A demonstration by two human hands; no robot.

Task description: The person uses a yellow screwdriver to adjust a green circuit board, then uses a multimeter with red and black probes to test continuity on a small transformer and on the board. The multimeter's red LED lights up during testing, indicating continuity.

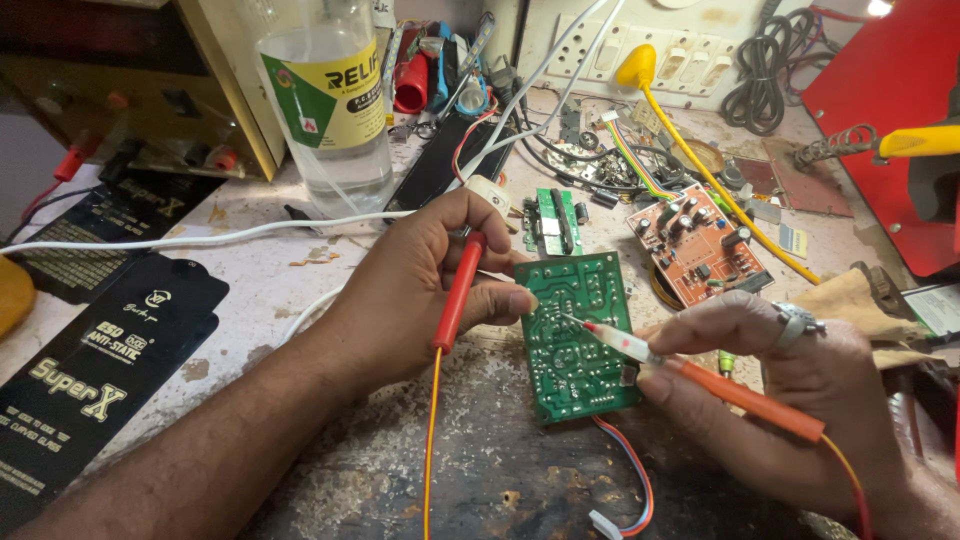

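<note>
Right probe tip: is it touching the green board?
Touching. The head view shows the right probe tip resting on the green board solder side, no gap visible.

head view | looks steeply down and forward | close over the workbench (300, 270) | single view, nothing shared

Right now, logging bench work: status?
Left hand holds red probe. Right hand holds second probe, tip on green circuit board. Nothing in the way.

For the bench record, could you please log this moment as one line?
left hand: holds red probe | right hand: holds orange probe, tip on green circuit board | board: on workbench
</note>
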